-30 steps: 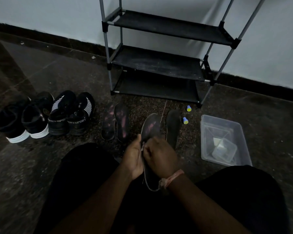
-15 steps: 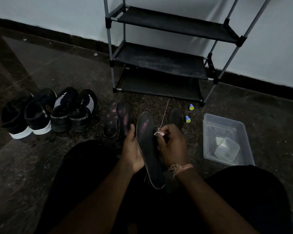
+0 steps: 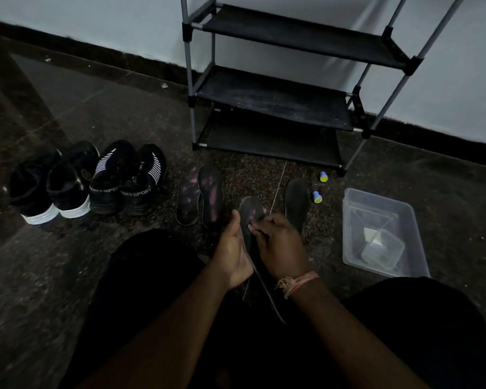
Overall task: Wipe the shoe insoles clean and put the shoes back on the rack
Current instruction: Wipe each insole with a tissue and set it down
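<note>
My left hand (image 3: 232, 249) holds a dark insole (image 3: 251, 213) by its left edge, above my lap. My right hand (image 3: 281, 245) presses a small whitish wipe (image 3: 250, 227) onto the insole's face with curled fingers. Two insoles with pink stains (image 3: 201, 197) lie side by side on the floor, and one dark insole (image 3: 296, 203) lies to the right of my hands. Two pairs of black shoes (image 3: 87, 181) stand at the left. The black three-tier shoe rack (image 3: 278, 94) stands against the wall with bare shelves.
A clear plastic tub (image 3: 382, 234) with a smaller container inside sits on the floor at the right. Two small blue-and-yellow caps (image 3: 320, 186) lie near the rack's front right foot. A thin pale stick (image 3: 279, 189) rises behind the held insole. My dark-clothed knees fill the foreground.
The right hand has slid back down the held insole from its tip toward the middle, wiping. The insole has turned more edge-on. The view has shifted slightly.
</note>
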Demonstrator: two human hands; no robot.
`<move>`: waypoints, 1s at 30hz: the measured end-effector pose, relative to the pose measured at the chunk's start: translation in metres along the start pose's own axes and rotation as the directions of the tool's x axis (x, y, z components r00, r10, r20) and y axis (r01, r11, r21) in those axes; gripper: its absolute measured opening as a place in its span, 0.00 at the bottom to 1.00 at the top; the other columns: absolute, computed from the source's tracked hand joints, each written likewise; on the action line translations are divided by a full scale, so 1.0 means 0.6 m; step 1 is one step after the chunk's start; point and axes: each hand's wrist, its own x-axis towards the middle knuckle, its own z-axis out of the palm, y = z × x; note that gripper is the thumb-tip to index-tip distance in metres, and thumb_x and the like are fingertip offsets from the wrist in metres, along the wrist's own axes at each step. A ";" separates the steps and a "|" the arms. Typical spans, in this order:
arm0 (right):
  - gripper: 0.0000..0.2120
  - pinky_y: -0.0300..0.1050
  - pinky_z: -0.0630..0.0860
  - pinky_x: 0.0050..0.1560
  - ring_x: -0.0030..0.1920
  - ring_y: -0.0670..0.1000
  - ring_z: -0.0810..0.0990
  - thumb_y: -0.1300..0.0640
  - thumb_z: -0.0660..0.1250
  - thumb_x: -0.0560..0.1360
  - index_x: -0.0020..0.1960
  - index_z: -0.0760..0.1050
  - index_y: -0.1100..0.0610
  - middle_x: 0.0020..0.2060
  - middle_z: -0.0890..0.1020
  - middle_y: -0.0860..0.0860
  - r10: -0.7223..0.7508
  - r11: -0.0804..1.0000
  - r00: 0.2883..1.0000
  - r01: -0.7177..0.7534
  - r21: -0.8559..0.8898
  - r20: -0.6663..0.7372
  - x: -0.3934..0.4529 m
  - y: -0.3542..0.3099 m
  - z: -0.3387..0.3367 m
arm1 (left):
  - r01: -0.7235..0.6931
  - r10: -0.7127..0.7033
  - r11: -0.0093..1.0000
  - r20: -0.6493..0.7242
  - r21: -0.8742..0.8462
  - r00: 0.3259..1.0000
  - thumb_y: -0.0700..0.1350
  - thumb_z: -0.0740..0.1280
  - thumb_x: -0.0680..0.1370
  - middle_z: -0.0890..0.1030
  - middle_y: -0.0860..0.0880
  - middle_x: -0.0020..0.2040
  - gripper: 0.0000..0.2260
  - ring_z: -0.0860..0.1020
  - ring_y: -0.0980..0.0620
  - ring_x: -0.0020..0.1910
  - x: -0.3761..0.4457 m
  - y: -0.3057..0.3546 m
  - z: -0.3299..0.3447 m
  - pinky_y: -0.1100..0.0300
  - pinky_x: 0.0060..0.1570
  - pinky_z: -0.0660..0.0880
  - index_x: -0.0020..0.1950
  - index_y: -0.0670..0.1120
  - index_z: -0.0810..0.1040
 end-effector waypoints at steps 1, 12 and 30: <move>0.06 0.48 0.78 0.52 0.46 0.50 0.80 0.64 0.71 0.73 0.48 0.85 0.57 0.43 0.82 0.53 -0.003 1.000 1.000 0.003 -0.009 0.027 -0.002 -0.003 0.002 | -0.007 0.007 1.000 -0.016 0.014 1.000 0.65 0.53 0.83 0.80 0.40 0.66 0.31 0.78 0.43 0.66 0.001 -0.001 0.000 0.48 0.70 0.70 0.68 0.42 0.79; 0.03 0.50 0.76 0.46 0.44 0.54 0.80 0.59 0.67 0.74 0.44 0.80 0.55 0.41 0.82 0.53 0.134 0.984 0.991 -0.133 -0.117 0.006 0.011 0.007 -0.008 | -0.004 0.003 0.999 0.005 0.043 1.000 0.63 0.54 0.84 0.79 0.40 0.67 0.29 0.78 0.43 0.67 -0.009 -0.002 0.013 0.47 0.70 0.70 0.65 0.43 0.82; 0.07 0.48 0.76 0.51 0.44 0.50 0.79 0.61 0.68 0.74 0.45 0.84 0.53 0.41 0.83 0.51 -0.008 1.000 0.998 0.009 -0.024 0.067 -0.008 -0.032 0.001 | -0.036 0.034 0.998 0.032 0.052 0.999 0.64 0.50 0.83 0.77 0.37 0.70 0.34 0.75 0.42 0.70 0.005 0.014 0.007 0.46 0.74 0.65 0.72 0.37 0.74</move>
